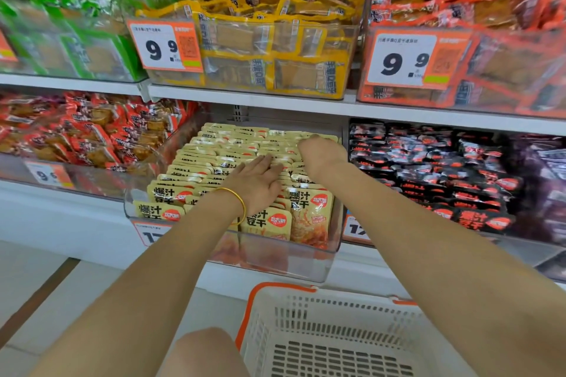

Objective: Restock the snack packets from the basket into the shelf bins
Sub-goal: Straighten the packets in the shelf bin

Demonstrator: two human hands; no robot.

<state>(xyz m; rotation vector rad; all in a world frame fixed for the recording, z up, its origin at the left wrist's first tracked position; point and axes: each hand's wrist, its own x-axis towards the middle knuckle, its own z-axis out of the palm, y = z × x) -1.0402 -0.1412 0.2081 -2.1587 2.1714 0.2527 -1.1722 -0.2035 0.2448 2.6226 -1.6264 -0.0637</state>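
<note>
1. Snack packets (245,159), beige, stand in packed rows in the clear bin (275,263) at frame centre on the lower shelf. The basket (275,286) sits at 6 o'clock, and the part in view shows no packets.
2. Left hand (257,180) lies flat on the rows, fingers straight, grasping nothing.
3. Right hand (321,153) is at 1 o'clock of the left, wrist bent down into the back rows. Its fingers are hidden, so its grip cannot be told.
4. Risk: a hard press likely bends packets or knocks rows slanted.
5. Risk: the front row stands above the bin wall, so a push toward 6 o'clock may spill it.
6. Risk: the bin front appears to jut past the shelf edge, so downward load could tip it.
7. Risk: pulling the right hand out may drag packets toward the black packets (428,168) at 3 o'clock.
</note>
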